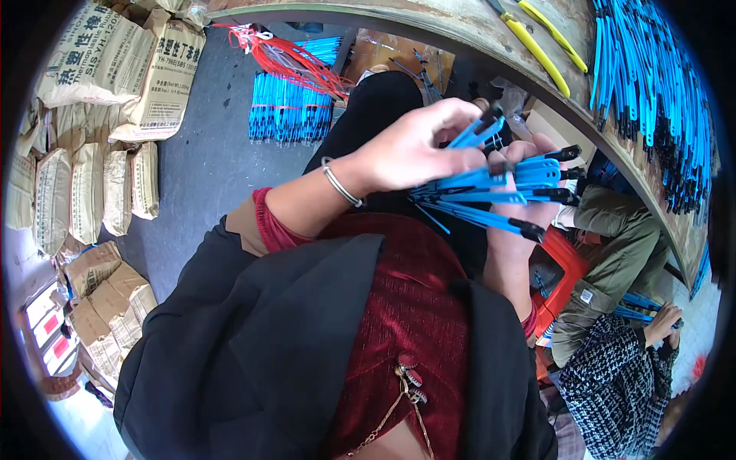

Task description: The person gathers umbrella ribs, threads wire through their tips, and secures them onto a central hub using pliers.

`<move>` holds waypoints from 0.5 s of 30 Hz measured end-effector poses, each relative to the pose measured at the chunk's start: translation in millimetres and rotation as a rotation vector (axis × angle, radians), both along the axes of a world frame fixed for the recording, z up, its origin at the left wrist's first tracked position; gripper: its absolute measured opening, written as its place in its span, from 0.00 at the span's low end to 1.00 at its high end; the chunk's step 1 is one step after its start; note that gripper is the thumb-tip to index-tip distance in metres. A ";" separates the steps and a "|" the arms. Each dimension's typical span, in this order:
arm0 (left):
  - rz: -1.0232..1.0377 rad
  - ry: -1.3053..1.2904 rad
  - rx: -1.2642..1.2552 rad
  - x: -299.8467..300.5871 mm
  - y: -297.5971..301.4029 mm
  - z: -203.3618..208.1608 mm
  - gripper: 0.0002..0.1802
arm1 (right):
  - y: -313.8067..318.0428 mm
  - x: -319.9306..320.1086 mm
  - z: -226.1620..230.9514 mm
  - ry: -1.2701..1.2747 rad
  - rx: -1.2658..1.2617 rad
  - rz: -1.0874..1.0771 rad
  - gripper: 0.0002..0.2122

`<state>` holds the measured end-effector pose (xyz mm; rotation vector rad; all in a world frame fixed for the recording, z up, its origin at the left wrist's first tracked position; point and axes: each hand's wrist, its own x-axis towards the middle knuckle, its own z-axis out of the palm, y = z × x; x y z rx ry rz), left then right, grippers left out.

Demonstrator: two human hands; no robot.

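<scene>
Above my lap, my left hand (422, 149) is closed on a few slim blue strips (469, 136) with black tips, and its fingers bend round them. Close beside it, my right hand (512, 207) grips a fanned bunch of similar blue strips (491, 178). Their black ends point to the right, and small holes show in some of the flat blue faces. The two bunches overlap in view, so I cannot tell whether they touch. Part of my right hand's fingers is hidden behind the strips.
A wooden table (429, 17) curves along the top right, carrying yellow-handled scissors (537, 57) and a big pile of blue strips (652, 92). Bundled strips (287, 107) and red cords (295, 61) lie on the floor. Paper sacks (96, 184) stand left. A co-worker (613, 368) sits lower right.
</scene>
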<state>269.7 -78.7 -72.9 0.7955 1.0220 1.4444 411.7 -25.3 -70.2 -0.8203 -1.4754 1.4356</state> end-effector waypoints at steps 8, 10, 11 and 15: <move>-0.119 0.820 0.103 -8.0 -3.3 5.9 0.22 | 11.3 -5.9 -6.1 -0.190 0.088 0.024 0.24; -0.167 0.726 0.086 -14.1 -6.3 5.0 0.21 | 20.5 2.1 -4.4 -0.180 0.078 0.290 0.28; -0.216 0.628 0.070 -18.7 -8.5 3.8 0.21 | 24.8 6.8 -3.9 -0.176 0.074 0.422 0.30; -0.258 0.376 0.175 -37.3 -16.4 -2.3 0.18 | 31.0 27.3 -1.7 0.373 -0.203 0.584 0.39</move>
